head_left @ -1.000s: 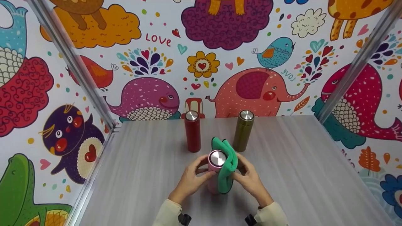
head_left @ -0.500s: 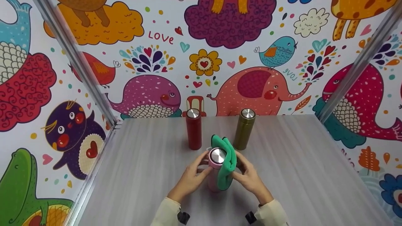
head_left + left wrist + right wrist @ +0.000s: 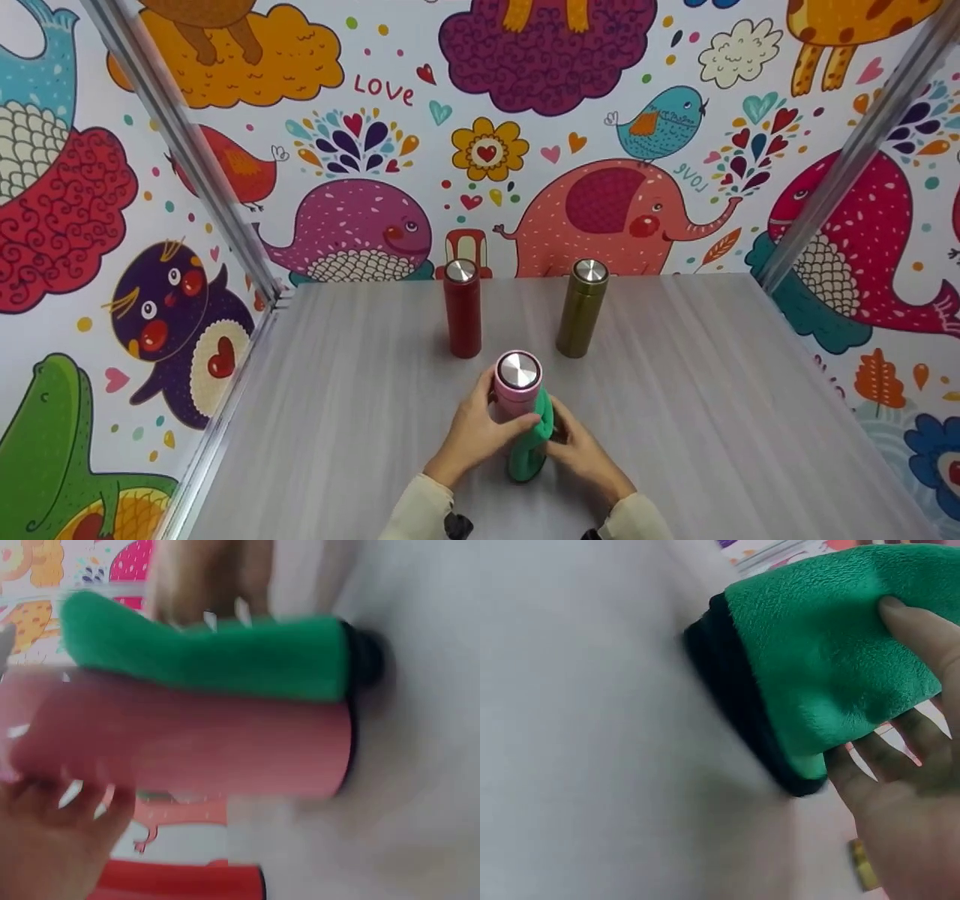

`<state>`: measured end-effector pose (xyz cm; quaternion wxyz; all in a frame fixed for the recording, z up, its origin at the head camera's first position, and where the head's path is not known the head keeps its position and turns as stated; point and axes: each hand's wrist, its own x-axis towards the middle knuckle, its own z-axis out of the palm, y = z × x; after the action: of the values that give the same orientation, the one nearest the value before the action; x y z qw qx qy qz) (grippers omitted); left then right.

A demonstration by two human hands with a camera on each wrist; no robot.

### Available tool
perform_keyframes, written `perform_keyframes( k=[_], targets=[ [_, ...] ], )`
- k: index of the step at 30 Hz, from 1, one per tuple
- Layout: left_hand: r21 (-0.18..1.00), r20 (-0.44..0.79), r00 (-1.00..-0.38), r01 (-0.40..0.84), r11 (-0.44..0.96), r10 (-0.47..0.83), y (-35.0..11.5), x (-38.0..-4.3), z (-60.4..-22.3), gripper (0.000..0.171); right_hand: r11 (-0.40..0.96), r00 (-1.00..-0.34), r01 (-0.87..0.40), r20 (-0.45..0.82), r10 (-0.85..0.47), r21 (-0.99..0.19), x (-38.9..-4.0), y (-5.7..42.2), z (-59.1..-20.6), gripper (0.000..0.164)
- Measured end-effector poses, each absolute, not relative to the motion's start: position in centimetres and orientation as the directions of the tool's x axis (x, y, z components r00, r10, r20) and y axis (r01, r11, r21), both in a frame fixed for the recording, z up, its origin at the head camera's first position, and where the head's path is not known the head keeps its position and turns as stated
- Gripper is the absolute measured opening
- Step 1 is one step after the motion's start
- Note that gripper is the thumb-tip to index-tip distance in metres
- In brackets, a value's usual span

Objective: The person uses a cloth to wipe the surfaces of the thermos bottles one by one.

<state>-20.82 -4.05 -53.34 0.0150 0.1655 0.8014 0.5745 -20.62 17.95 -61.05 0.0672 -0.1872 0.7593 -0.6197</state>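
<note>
A pink thermos bottle (image 3: 517,379) with a shiny steel lid is gripped near its top by my left hand (image 3: 480,431); the left wrist view shows fingers curled on the pink bottle (image 3: 210,739). My right hand (image 3: 589,454) pinches a folded green cloth (image 3: 529,454) with dark edging against the bottle's right side. Close up in the right wrist view, my thumb lies on the face of the cloth (image 3: 817,652) and the other fingers go behind it. The cloth covers part of the lower bottle in the head view.
Toward the back of the grey table (image 3: 337,390) stand a red thermos bottle (image 3: 463,315) on the left and an olive-green thermos bottle (image 3: 580,315) on the right, both upright. Behind them rises a wall with cartoon animals, framed by metal posts (image 3: 180,150).
My right hand has slid the green cloth down along the pink bottle, baring its upper part. The left hand has moved slightly right with its thumb now across the bottle's front.
</note>
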Motion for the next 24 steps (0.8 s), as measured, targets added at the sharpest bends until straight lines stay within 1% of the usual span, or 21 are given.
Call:
perform_keyframes(
  k=[2,7,10,13,17,19,24],
  targets=[
    [0.926,0.176,-0.946,0.252,0.28,0.271,-3.7,-21.0,-53.4,0.085,0.167,-0.928,-0.172,0.103,-0.359,-0.971,-20.5,17.9,-61.4,0.075],
    [0.915,0.234,-0.934,0.306,0.262,0.271,-4.4,-21.9,-53.5,0.078,0.14,-0.947,-0.146,0.098,-0.305,-0.979,-20.7,17.6,-61.7,0.069],
    [0.915,0.203,-0.936,0.286,0.284,0.289,-5.1,-22.2,-53.5,0.078,0.111,-0.952,-0.104,0.067,-0.298,-0.988,-20.8,17.5,-61.3,0.066],
    [0.925,0.173,-0.933,0.264,0.274,0.314,-5.7,-22.3,-53.6,0.081,0.063,-0.951,-0.124,0.101,-0.293,-0.99,-21.0,17.4,-60.6,0.064],
    [0.936,0.179,-0.906,0.277,0.218,0.383,-6.4,-22.7,-53.7,0.079,-0.052,-0.919,-0.232,0.236,-0.315,-0.971,-21.7,17.3,-58.8,0.062],
    [0.939,0.154,-0.892,0.266,0.219,0.425,-6.7,-22.6,-53.8,0.078,-0.096,-0.897,-0.263,0.279,-0.341,-0.96,-22.1,17.2,-57.8,0.062],
    [0.931,0.07,-0.87,0.233,0.281,0.488,-6.6,-21.9,-54.2,0.079,-0.099,-0.872,-0.316,0.33,-0.362,-0.944,-22.4,17.6,-56.0,0.061]
  ],
)
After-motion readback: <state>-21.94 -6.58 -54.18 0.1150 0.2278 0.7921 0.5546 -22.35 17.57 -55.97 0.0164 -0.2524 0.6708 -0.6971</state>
